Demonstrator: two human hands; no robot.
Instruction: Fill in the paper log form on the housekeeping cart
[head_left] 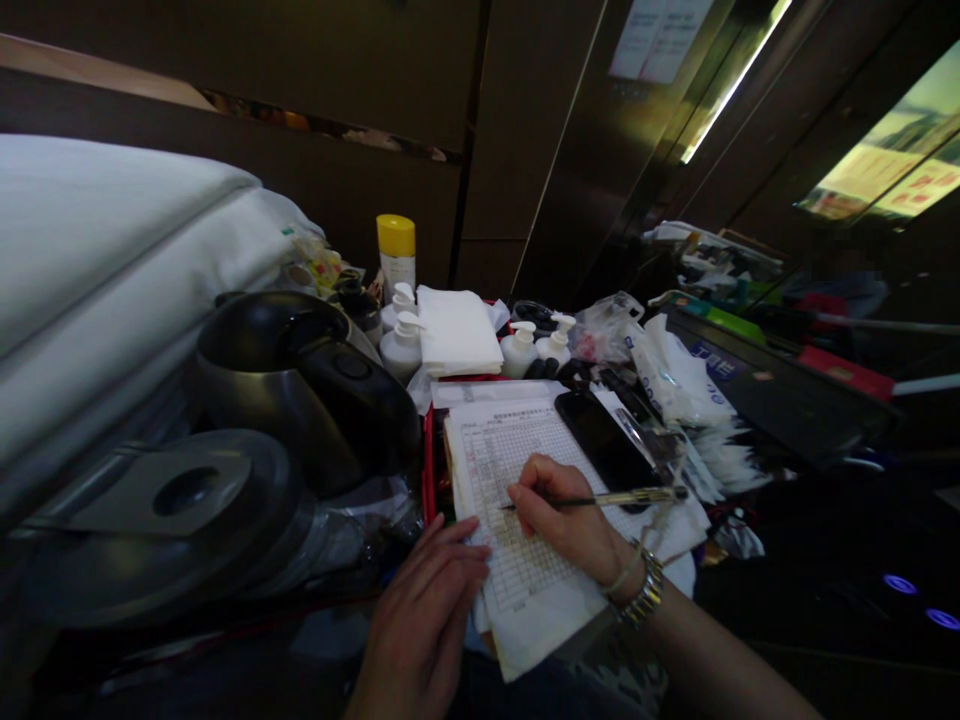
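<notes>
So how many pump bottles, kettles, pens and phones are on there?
White pump bottles: 4
Black kettles: 1
Pens: 1, held in the right hand
Phones: 1
Total: 7

1 head view, down, close above cart

Black kettle [300,385], yellow-capped spray can [396,250], white pump bottles [403,340], folded white cloths [457,332], dark phone [606,440], folded white linen [97,260].
</notes>
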